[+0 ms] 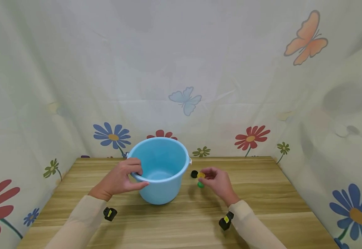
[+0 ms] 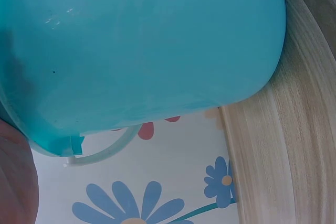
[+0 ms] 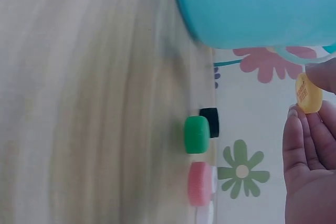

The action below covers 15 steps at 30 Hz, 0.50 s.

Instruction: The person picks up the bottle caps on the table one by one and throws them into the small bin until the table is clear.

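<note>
A light blue bucket [image 1: 161, 192] stands upright on the wooden table. My left hand [image 1: 120, 178] grips its near left rim, fingers hooked over the inside and thumb along the outside. To the right of the bucket, my right hand [image 1: 219, 183] pinches a yellow bottle cap [image 3: 308, 94] between thumb and fingertips, held above the table. Below it lie a green cap [image 3: 197, 135] and a black cap [image 3: 211, 121]. The right wrist view also shows a ridged pink cap [image 3: 199, 183] with white caps [image 3: 205, 213] beside it; in the head view my right hand covers these.
The bucket's white handle [image 2: 107, 150] hangs on its far side. A white cloth [image 1: 184, 52] printed with flowers and butterflies surrounds the table [image 1: 156, 228] at the back and both sides. Black devices with yellow marks are on both wrists, next to pale sleeves [image 1: 78, 221].
</note>
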Available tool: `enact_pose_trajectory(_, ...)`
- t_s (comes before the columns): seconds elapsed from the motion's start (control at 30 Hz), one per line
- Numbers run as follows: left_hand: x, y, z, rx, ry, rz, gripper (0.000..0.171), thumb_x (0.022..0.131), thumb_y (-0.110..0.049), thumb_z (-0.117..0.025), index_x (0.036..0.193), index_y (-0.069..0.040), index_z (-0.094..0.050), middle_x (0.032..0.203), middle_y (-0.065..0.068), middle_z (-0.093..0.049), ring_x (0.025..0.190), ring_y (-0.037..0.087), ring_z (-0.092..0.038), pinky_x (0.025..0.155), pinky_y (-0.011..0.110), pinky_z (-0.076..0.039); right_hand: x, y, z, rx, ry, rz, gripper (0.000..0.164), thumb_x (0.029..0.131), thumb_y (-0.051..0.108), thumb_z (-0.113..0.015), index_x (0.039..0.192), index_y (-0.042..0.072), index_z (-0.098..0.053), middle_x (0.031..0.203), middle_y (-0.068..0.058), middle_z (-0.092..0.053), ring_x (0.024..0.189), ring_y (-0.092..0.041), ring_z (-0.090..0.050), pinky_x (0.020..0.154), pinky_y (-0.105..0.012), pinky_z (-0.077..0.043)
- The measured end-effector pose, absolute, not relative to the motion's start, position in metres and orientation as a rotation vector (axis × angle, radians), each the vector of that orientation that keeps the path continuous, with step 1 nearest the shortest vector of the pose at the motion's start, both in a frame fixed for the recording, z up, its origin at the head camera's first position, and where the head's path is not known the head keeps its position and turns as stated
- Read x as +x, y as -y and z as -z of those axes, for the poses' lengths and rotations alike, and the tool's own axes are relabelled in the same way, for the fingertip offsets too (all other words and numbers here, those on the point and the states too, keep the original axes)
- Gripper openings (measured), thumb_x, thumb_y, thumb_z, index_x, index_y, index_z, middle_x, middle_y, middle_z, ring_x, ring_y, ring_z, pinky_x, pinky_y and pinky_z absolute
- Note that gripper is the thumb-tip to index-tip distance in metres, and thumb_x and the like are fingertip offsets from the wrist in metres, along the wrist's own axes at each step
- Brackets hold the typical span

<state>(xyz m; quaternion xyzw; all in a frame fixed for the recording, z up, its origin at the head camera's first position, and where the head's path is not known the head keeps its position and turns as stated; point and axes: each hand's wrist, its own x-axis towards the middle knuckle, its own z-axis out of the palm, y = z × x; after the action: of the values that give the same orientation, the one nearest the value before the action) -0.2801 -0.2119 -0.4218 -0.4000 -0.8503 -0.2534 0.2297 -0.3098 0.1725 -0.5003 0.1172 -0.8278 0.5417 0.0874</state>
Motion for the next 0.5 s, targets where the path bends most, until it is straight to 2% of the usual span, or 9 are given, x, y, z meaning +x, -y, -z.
enact_pose_trajectory(0.5,-0.281,0.212,0.421,-1.097,2.349,0.689,0.029,0.076,-0.04,-0.089,0.078,-0.029,-0.062,0.088,-0.015,-0.056,0.087,0.005,-0.055,0.072,0.031,-0.055,-0.314,-0.178,0.473,0.371,2.39,-1.694,0.035,0.083,0.022,-0.087,0.112,0.01,-0.074,0.108,-0.01,-0.075,0.095,-0.02,-0.069,0.079,-0.02,-0.056)
